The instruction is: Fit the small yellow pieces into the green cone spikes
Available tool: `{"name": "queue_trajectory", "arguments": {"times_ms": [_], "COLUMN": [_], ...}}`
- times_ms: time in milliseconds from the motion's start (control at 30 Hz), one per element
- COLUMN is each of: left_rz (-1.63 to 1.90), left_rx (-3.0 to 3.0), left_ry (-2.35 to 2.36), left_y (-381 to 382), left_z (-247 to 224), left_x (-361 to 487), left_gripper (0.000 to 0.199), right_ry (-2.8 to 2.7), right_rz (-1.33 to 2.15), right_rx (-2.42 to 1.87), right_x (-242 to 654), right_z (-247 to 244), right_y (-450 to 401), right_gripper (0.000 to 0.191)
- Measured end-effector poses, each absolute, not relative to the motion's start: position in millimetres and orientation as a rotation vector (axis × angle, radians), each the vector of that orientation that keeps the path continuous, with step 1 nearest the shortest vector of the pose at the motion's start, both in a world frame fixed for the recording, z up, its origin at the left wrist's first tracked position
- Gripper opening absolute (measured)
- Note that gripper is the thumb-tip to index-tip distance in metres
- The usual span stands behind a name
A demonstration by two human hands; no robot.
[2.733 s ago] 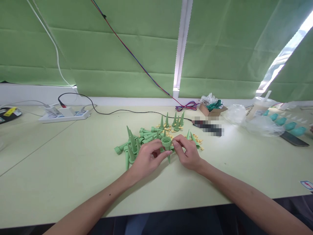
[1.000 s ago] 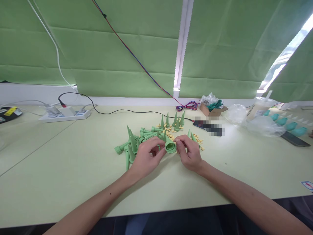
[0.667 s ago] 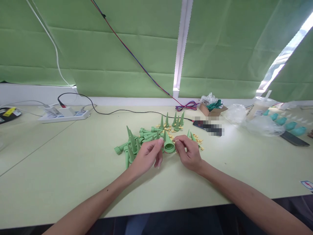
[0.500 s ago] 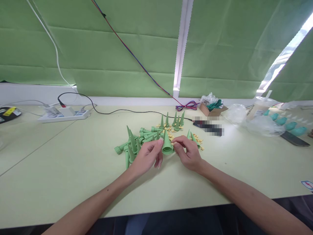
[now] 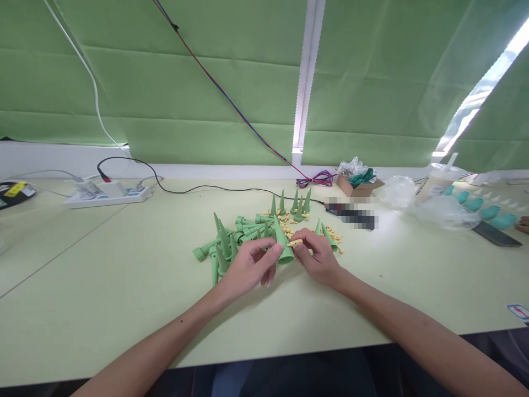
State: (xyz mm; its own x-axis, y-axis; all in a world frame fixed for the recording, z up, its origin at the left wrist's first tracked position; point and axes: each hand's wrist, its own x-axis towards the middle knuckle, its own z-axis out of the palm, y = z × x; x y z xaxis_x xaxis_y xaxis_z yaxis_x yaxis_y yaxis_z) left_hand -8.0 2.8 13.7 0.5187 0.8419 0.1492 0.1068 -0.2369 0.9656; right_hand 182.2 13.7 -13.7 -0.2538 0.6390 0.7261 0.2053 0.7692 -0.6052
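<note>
My left hand (image 5: 253, 261) pinches a green plastic cone (image 5: 282, 242), its point tilted up and away and its wide hollow end toward me. Between the thumb and fingers of my right hand (image 5: 317, 258) is a small yellow plastic piece (image 5: 295, 242), held against or right beside the cone's right side; contact cannot be made out. Left of the cone lies a heap of green cones (image 5: 223, 242), some upright, some on their sides. Behind my hands several more cones (image 5: 298, 209) stand among loose yellow pieces (image 5: 285, 225). Further yellow pieces (image 5: 333, 235) lie just beyond my right hand.
A black cable runs from the white power strip (image 5: 108, 197) to a dark, blurred device (image 5: 351, 214). At the back right are a cardboard box (image 5: 359, 187), plastic bags (image 5: 399, 192), a drink cup (image 5: 435, 182), a phone (image 5: 497, 234) and teal pieces (image 5: 490, 213). The table edge (image 5: 330, 353) is near me.
The cone has turned, its point shifting left and its wide end slightly right and down. My left thumb has moved lower along it. The yellow piece now shows clearly in my right fingers.
</note>
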Motion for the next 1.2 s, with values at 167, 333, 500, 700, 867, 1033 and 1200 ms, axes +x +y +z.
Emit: {"name": "queue_trajectory", "arguments": {"times_ms": [167, 333, 500, 700, 867, 1033, 1200], "left_rz": [0.851, 0.843, 0.869, 0.934, 1.067, 1.123, 1.143], "left_rx": [1.683, 1.722, 1.800, 1.993, 2.155, 2.249, 2.292], "left_ry": [0.822, 0.876, 0.909, 0.909, 0.935, 0.920, 0.918], "left_y": [2.9, 3.9, 3.0, 4.6, 5.7, 4.3, 6.1], "left_z": [14.5, 15.2, 16.6, 11.7, 8.4, 6.7, 5.1], "left_x": [-8.9, -8.2, -7.2, -6.2, -5.1, -5.8, -6.8], "left_gripper": [0.044, 0.043, 0.038, 0.029, 0.030, 0.025, 0.020], "right_ry": [-1.875, -1.905, -1.910, -1.901, -1.902, -1.905, -1.898], "right_rz": [0.431, 0.468, 0.468, 0.463, 0.452, 0.446, 0.422], "right_rx": [-0.670, -0.697, -0.702, -0.739, -0.766, -0.772, -0.784], "right_x": [182.3, 182.7, 183.1, 183.4, 184.0, 183.6, 182.8], "right_z": [-15.7, -19.1, -18.4, -18.8, -20.1, -20.0, -20.1], "right_y": [13.9, 15.0, 14.8, 14.6, 14.9, 14.6, 14.7], "right_gripper": [0.033, 0.035, 0.034, 0.031, 0.029, 0.027, 0.028]}}
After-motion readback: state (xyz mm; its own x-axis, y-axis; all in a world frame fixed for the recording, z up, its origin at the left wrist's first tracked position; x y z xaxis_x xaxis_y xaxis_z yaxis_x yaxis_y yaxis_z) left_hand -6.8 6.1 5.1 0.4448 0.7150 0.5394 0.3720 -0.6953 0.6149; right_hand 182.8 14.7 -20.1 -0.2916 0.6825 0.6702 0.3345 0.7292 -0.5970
